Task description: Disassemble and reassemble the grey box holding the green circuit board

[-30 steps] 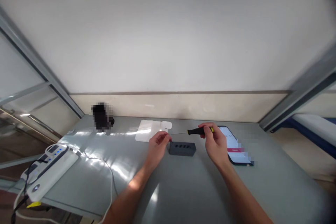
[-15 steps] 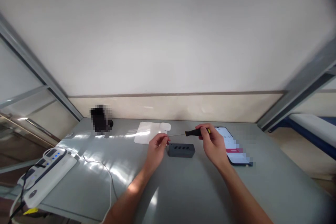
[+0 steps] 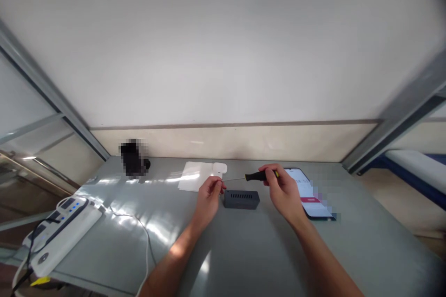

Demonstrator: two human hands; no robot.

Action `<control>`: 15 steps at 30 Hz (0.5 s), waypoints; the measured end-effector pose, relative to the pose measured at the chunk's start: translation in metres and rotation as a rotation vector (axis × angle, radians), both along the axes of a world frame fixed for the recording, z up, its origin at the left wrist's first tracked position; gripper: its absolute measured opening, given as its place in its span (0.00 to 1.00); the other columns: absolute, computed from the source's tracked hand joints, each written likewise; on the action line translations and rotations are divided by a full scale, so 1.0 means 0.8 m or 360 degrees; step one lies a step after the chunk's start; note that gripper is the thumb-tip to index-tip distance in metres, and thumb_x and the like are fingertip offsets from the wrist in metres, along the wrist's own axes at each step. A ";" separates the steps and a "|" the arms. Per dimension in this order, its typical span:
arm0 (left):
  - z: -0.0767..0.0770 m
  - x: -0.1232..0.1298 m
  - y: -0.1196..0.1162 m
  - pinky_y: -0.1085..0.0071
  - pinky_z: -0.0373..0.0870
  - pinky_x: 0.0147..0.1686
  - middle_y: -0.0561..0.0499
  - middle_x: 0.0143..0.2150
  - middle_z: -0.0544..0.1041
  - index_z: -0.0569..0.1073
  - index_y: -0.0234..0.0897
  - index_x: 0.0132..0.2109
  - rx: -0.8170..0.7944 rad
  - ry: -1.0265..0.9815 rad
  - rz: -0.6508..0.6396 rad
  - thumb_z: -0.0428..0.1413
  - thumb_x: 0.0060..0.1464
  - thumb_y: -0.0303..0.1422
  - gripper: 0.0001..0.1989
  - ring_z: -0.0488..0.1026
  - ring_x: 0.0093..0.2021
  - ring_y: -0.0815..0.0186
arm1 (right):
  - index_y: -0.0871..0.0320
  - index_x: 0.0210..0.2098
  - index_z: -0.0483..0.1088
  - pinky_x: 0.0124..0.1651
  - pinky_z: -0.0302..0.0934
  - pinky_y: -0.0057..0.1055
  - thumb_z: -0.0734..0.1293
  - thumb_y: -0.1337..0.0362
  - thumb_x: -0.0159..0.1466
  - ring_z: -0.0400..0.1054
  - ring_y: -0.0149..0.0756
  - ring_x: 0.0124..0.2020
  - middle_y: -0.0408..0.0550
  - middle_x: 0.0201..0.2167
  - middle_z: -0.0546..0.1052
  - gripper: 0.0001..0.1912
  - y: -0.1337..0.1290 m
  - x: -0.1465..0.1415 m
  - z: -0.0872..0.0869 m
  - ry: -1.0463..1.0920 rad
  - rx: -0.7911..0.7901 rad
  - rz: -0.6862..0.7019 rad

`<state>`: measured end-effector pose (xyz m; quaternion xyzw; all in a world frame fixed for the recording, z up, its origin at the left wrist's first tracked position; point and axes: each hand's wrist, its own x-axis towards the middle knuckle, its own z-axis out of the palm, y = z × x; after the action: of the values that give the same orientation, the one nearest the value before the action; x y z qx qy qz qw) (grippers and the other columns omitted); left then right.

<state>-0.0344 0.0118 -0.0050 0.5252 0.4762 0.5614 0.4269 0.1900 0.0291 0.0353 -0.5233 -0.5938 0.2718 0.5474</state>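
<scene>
A screwdriver (image 3: 257,176) with a black and yellow handle lies nearly level, its thin shaft pointing left. My right hand (image 3: 281,189) is wrapped round the handle. At the shaft's tip, the thumb and fingers of my left hand (image 3: 210,195) are pinched together; anything small between them is too tiny to make out. Just right of my left hand, a dark grey box (image 3: 241,199) with a row of slots rests on the grey table (image 3: 240,250). White paper (image 3: 195,175) lies behind my left hand.
A phone (image 3: 315,209) with a lit screen lies beside my right wrist. At the left stand white power strips (image 3: 64,236) with a white cable (image 3: 148,236). A blurred black object (image 3: 132,160) is at the back left.
</scene>
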 end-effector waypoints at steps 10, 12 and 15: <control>-0.003 -0.002 0.001 0.69 0.67 0.39 0.52 0.33 0.74 0.73 0.38 0.39 0.0014 0.0113 -0.0040 0.54 0.67 0.50 0.19 0.72 0.35 0.64 | 0.55 0.39 0.74 0.33 0.65 0.32 0.62 0.41 0.71 0.69 0.37 0.28 0.46 0.30 0.76 0.23 0.003 0.003 -0.004 -0.0017 -0.0001 0.0007; -0.004 -0.002 0.001 0.69 0.67 0.38 0.52 0.33 0.74 0.74 0.38 0.39 0.0011 0.0105 -0.0035 0.54 0.67 0.51 0.20 0.71 0.35 0.64 | 0.55 0.39 0.74 0.33 0.65 0.32 0.62 0.41 0.71 0.69 0.37 0.28 0.46 0.30 0.76 0.23 0.002 0.003 -0.002 -0.0027 0.0017 -0.0010; -0.005 -0.001 0.001 0.69 0.66 0.37 0.52 0.32 0.73 0.74 0.38 0.39 -0.0004 0.0111 -0.0034 0.54 0.66 0.51 0.20 0.71 0.34 0.65 | 0.55 0.39 0.74 0.34 0.65 0.32 0.62 0.41 0.71 0.69 0.37 0.28 0.46 0.29 0.76 0.23 0.002 0.002 0.000 -0.0065 0.0047 -0.0018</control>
<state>-0.0352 0.0128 -0.0088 0.5490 0.4859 0.5376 0.4165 0.1913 0.0307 0.0353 -0.5240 -0.6058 0.2491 0.5444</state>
